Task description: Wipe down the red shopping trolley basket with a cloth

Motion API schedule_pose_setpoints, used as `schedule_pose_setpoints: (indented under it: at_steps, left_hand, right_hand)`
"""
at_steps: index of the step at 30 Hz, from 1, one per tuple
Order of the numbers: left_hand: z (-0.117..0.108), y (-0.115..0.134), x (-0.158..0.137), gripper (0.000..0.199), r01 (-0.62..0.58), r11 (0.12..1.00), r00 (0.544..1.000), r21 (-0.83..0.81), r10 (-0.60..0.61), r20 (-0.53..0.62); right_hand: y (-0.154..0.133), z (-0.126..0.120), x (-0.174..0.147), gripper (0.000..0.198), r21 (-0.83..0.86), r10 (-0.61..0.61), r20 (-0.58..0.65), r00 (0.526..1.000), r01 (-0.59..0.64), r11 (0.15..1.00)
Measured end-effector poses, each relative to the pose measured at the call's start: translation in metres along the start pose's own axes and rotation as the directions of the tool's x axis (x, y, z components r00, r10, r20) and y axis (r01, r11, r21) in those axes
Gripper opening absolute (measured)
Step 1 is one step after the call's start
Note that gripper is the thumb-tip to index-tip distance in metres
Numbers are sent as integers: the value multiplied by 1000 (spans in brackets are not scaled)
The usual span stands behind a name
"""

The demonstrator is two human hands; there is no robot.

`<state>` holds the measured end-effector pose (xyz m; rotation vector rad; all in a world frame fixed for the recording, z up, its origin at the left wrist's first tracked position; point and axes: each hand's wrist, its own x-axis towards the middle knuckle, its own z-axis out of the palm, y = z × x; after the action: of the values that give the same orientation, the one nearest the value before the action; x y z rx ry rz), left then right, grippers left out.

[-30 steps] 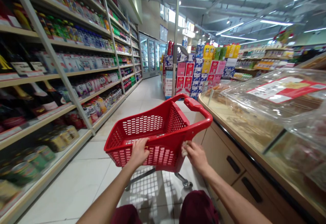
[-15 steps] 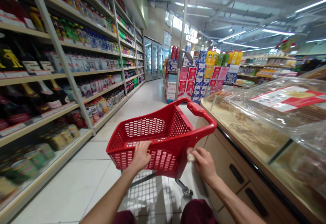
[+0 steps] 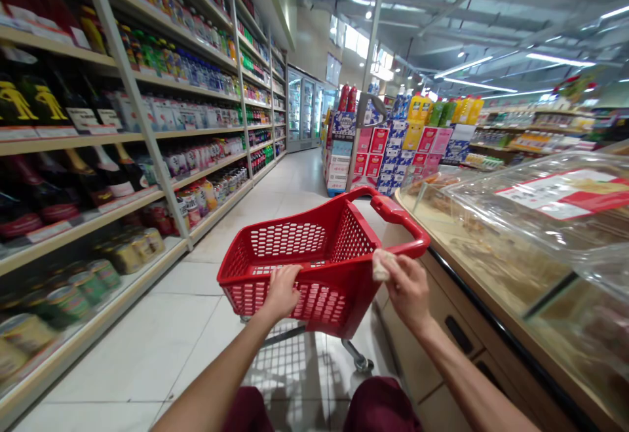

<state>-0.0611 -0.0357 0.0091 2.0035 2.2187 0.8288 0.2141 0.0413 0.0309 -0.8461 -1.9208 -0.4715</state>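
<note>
A red plastic shopping cart (image 3: 314, 281) with perforated sides stands sideways in front of me, its handle to the right. My left hand (image 3: 284, 292) is closed over the near rim of its basket. In my right hand (image 3: 407, 288) is a small crumpled whitish cloth (image 3: 382, 266), pinched between thumb and fingers. That cloth is at the cart's upper side, just below the base of the handle; whether it presses on the plastic I cannot tell. Grey metal legs and a caster (image 3: 362, 361) show under the basket.
Shelves of bottles and cans (image 3: 196, 134) line the left side. On the right is a wooden counter (image 3: 455, 301) with clear plastic covers (image 3: 545, 189). Stacked drink cartons (image 3: 378, 150) and a grey pole stand ahead, with glass-door fridges (image 3: 302, 107) farther back.
My right hand has risen with the cloth from the cart's lower side to near the handle's base. My left hand stays on the rim. The view has shifted slightly left.
</note>
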Motion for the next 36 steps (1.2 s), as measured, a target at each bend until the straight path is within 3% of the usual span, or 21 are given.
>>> schedule_pose_setpoints:
  at_steps: [2,5,7,9,11,13,16,19,22,25,27,30,33,36]
  left_hand:
    - [2,2,0,55,-1,1000,1000,0,1,11]
    - [2,5,-2,58,-18,1000,999,4,18,38]
    - [1,5,-5,62,-44,999,997,6,44,61]
    - [1,4,-9,65,-31,999,997,31,29,66]
    - [2,1,-13,67,14,997,999,77,-17,49]
    - [4,0,-16,67,48,989,998,139,-53,33]
    - [8,-1,-16,67,45,964,998,261,-55,34]
    - [9,-2,-15,67,11,932,999,361,-29,44]
    - [9,-3,-16,65,-12,915,999,403,-8,49]
    - [10,0,-17,67,7,912,999,410,-23,32]
    - [11,4,-17,68,30,917,998,398,-47,33]
    - [10,9,-15,69,26,923,996,385,-57,71]
    - [9,10,-14,69,-11,921,993,389,-34,109]
    - [11,10,-15,69,-33,917,995,399,-8,101]
  right_hand:
    - [-4,3,12,23,-19,24,-27,999,-25,1000]
    - [-22,14,9,22,36,-105,134,985,101,994]
    - [-27,13,7,23,74,-173,179,969,162,984]
    - [-19,5,15,22,23,-113,91,989,111,993]
    - [-3,-5,31,21,-92,12,-34,999,-15,996]
    - [7,-8,42,21,-178,68,-46,997,-76,981]
    - [-11,9,38,25,-139,-27,113,993,42,989]
    - [-33,27,28,28,-35,-206,242,948,220,975]
    - [0,14,36,27,-108,-194,209,958,220,970]
    - [63,-14,55,23,-372,36,64,997,-9,928]
    - [79,-20,58,26,-450,116,33,993,-88,889]
    - [46,0,45,31,-348,-13,189,982,80,934]
    - [6,21,33,35,-195,-188,297,936,252,948]
    - [23,12,43,34,-244,-138,309,941,218,945]
